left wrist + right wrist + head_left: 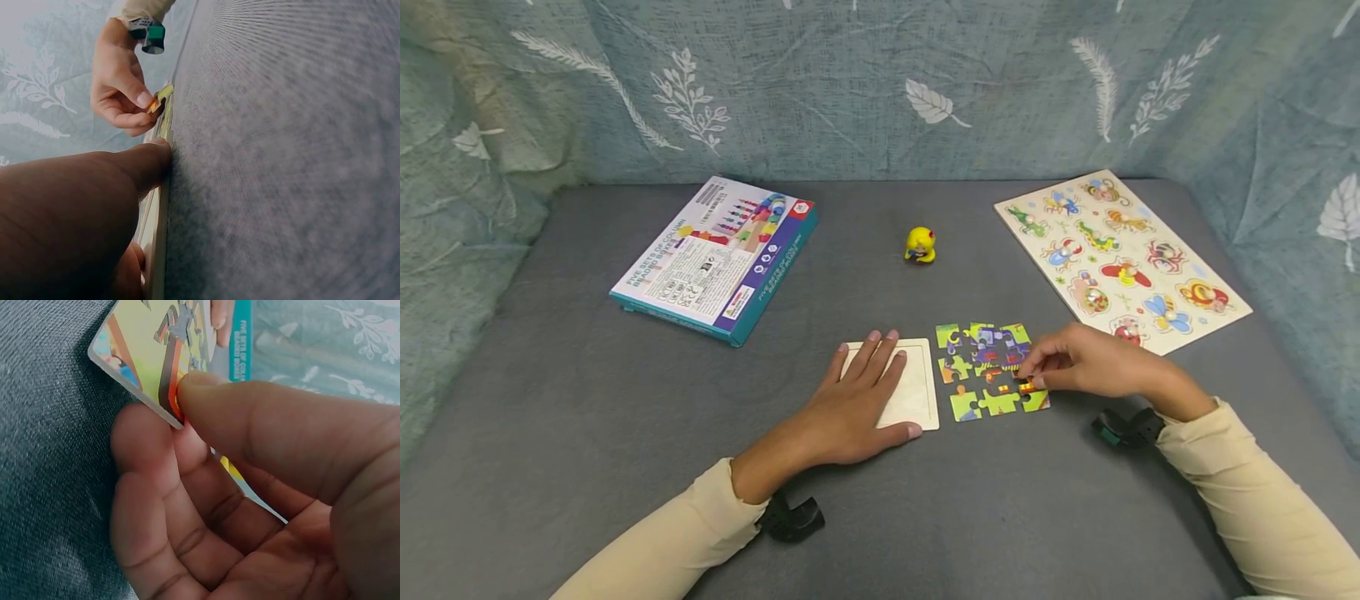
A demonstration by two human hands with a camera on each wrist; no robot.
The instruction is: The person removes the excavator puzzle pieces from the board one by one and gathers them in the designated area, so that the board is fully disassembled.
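My left hand (pixel 852 415) lies flat, palm down, on a square pale wooden puzzle tray (pixel 919 398), its fingers spread and its thumb along the near right corner. Right of the tray are jigsaw pieces (pixel 1000 404) in green, purple and orange, set in a rough square with gaps between them. My right hand (pixel 1093 360) is at the right side of this square and pinches a puzzle piece (pixel 164 94) between thumb and fingers. In the right wrist view, the thumb presses the printed face of the puzzle piece (pixel 167 394) near its corner.
A bead toy box (pixel 700 258) lies at the back left. Behind the puzzle stands a small yellow-haired figurine (pixel 920 244). An insect peg puzzle board (pixel 1123 250) lies at the back right, close to my right hand. A patterned curtain (pixel 865 92) hangs behind the grey table.
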